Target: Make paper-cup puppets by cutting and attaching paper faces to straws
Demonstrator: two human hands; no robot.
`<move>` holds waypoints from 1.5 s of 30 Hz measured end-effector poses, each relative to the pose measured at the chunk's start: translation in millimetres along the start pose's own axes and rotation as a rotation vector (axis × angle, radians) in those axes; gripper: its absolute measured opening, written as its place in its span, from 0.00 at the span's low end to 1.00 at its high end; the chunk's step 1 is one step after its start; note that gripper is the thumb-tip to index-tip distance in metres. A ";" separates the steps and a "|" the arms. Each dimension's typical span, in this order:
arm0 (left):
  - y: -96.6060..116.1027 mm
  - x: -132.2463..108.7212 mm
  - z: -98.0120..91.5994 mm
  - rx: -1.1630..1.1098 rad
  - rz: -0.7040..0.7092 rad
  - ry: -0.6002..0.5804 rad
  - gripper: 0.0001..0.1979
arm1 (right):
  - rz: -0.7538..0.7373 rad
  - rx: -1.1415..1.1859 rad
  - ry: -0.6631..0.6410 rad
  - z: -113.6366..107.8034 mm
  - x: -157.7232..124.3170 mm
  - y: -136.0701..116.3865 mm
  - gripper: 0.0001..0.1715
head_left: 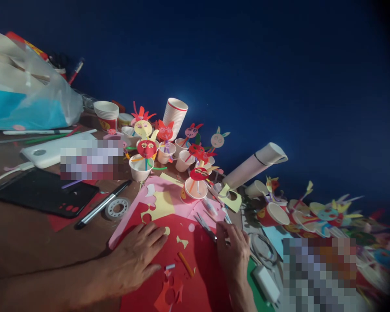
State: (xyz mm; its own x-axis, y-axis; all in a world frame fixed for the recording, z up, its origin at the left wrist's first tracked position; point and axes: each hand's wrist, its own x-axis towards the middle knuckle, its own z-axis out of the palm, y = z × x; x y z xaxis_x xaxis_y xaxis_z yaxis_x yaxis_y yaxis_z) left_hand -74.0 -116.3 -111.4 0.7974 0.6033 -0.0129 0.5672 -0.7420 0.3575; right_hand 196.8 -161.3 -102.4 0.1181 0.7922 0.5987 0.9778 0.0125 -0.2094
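My left hand [142,253] lies on the red paper [204,277] with its fingers stretched out and holding nothing. Farther right, the fingers of my right hand [234,247] are curled round the handle end of a pair of scissors [207,226]. The blades point away and to the left over pink paper [157,186]. Between my hands are small cut scraps, a short orange stick [186,264] and a small pale piece [170,267]. An orange-red cut-out with a hole [171,294] lies nearer to me.
Paper cups with face puppets [199,173] stand beyond the papers, with more at the right. A tape roll [117,209], a marker [102,204] and a black phone case [45,193] lie left. A tilted white paper roll [253,164] and a white charger [265,284] are right.
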 end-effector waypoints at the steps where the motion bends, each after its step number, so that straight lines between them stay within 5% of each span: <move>1: -0.3 -0.2 0.8 0.000 -0.002 0.006 0.28 | -0.003 0.020 0.013 -2.4 1.1 0.1 0.08; 5: -3.3 -1.0 5.8 -0.006 0.003 0.035 0.28 | 0.055 0.055 0.090 -13.1 4.3 4.3 0.10; 9: -6.6 0.4 7.6 -0.017 0.029 0.057 0.26 | 0.305 0.083 0.205 -20.7 4.4 19.4 0.16; 13: -7.3 2.2 5.5 -0.028 0.048 0.079 0.24 | 0.465 0.094 0.182 -19.2 2.2 31.7 0.19; 22: 2.0 2.1 -21.2 -0.121 0.046 0.044 0.23 | -0.124 0.093 0.025 13.0 -5.6 9.9 0.11; 26: 2.9 1.1 -22.9 -0.112 0.041 0.045 0.22 | -0.276 0.136 -0.031 22.2 -5.8 -11.7 0.09; 35: 4.2 1.5 -21.5 -0.059 0.022 0.044 0.22 | -0.416 0.122 -0.112 25.5 -4.8 -27.4 0.09; 41: 1.3 -4.3 -26.0 -0.112 0.062 0.102 0.17 | -0.516 0.148 -0.282 8.8 35.4 -78.8 0.13; 45: -11.2 -0.9 -46.2 -0.158 0.019 0.231 0.09 | -0.529 0.191 -0.295 6.5 46.9 -100.2 0.10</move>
State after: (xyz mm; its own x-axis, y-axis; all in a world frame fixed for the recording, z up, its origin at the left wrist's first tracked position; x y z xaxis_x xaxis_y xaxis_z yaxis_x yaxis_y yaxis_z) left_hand -90.5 -95.0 -72.3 0.7292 0.6537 0.2023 0.4987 -0.7101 0.4970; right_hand 103.2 -121.4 -58.3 -0.4520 0.7836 0.4263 0.8394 0.5353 -0.0939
